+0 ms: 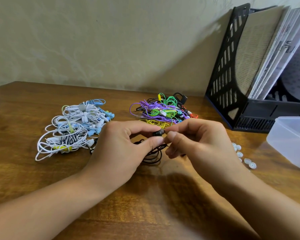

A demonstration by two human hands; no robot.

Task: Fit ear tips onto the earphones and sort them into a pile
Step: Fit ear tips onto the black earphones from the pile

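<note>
Black earbud (157,133), centre of view: pinched by my left hand (121,146); my right hand (199,144) pinches at its tip, fingers curled. Its black cord (152,154) coils beneath on the wooden table (145,205). White-blue pile (73,127) at ten o'clock; coloured pile (161,110) at twelve; loose ear tips (246,161), plastic tub (291,141) at three.

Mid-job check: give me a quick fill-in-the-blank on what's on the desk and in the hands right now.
1. Both hands, left hand and right hand, pinch a ____ earbud with a dark cable.
2. The pile of white and light-blue earphones lies to the ____ of the brightly coloured earphone pile.
3. The loose translucent ear tips lie beside the clear plastic ____.
4. The black file rack holds ____.

Missing: black; left; box; papers
</note>
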